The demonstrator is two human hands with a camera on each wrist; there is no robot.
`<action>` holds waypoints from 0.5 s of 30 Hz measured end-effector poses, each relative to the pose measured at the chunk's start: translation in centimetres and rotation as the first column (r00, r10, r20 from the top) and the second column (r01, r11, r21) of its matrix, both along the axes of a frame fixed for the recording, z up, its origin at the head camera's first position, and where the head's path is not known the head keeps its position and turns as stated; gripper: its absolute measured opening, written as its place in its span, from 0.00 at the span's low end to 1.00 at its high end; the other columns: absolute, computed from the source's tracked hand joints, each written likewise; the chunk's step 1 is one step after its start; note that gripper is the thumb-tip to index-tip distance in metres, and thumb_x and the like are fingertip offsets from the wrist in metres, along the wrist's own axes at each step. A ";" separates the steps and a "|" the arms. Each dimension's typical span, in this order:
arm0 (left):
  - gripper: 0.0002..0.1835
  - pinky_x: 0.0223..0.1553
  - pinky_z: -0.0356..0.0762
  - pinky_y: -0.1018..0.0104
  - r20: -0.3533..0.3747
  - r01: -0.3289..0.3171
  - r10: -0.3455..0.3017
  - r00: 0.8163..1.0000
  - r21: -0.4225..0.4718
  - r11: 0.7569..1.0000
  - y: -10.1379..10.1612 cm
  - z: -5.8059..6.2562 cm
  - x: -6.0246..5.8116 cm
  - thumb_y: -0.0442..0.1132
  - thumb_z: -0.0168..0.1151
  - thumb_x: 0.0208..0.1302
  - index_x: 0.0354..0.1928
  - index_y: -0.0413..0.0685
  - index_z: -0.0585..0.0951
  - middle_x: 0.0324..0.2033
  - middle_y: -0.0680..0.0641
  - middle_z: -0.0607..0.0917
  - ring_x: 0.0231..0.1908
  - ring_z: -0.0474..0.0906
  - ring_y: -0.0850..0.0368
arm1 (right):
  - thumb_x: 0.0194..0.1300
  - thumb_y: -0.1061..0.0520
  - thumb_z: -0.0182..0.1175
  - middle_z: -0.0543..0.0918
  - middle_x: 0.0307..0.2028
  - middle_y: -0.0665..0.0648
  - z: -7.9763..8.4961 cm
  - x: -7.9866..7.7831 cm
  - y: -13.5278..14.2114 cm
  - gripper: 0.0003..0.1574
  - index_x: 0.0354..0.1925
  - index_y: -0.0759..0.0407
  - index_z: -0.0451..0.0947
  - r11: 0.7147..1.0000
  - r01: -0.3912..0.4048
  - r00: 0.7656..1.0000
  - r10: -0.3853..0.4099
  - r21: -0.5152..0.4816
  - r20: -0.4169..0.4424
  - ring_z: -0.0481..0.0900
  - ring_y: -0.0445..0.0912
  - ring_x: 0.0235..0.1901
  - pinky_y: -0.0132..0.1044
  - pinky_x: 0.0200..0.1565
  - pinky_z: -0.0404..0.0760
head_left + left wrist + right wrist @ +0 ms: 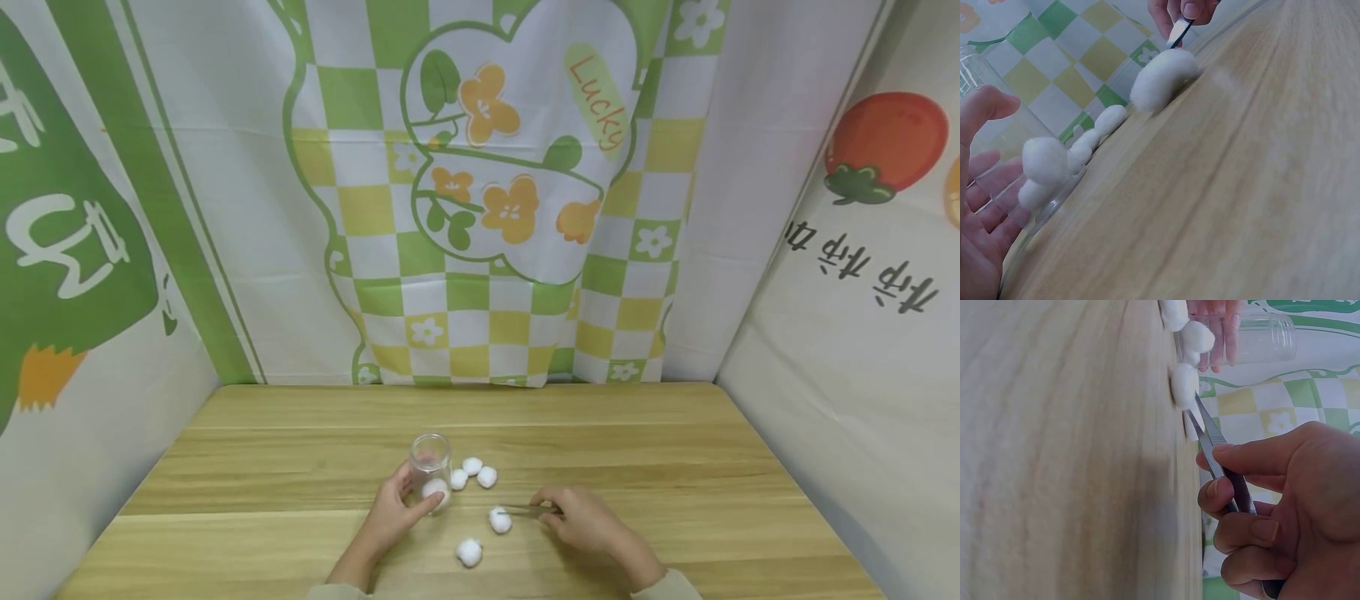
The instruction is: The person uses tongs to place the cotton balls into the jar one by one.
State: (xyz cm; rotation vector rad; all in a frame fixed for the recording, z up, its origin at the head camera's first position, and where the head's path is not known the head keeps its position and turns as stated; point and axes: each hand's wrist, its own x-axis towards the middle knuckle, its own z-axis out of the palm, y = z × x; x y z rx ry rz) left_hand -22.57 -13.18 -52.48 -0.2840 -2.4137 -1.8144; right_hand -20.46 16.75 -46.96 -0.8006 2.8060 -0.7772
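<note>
While the left hand (392, 508) steadies a clear jar (431, 460), its fingers curved round the side with the thumb nearest the person, the finer work lies to the right. Jar upright on the counter (637, 450), mouth up, no lid on it. Low inside, white balls (1044, 159), cotton by the look of them; left wrist view suggests two, count uncertain through the clear wall.

Just right of the jar: a cluster of three loose balls (472, 466), close together, the leftmost right beside the jar. Nearer the person, one lone ball (469, 552), apart from the rest. Farther right, another ball (501, 523), at the tips of metal tweezers (1214, 430). Tips point left, the two arms visibly parted; cannot tell whether the ball is nipped or only touched.

Far right: right hand (588, 521), fingers and thumb pinching the tweezers.

Step in hand, as judged: taking hold of this one ball. With some in the jar and five loose outside, work looks partway along. Next move seems to call for tips either side of the ball, an even squeeze, then a lift leftward, high enough to clear the rim. Shallow bite could let it slip.
</note>
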 end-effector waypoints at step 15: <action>0.35 0.66 0.70 0.45 0.007 0.005 -0.005 1.000 -0.001 1.000 0.0 0.2 0.1 0.35 0.69 0.55 0.64 0.33 0.68 0.61 0.33 0.76 0.62 0.73 0.37 | 0.60 0.62 0.62 0.82 0.27 0.53 -0.3 0.2 -0.6 0.09 0.41 0.59 0.81 1.000 0.001 1.000 -0.001 -0.024 -0.008 0.70 0.33 0.25 0.26 0.26 0.70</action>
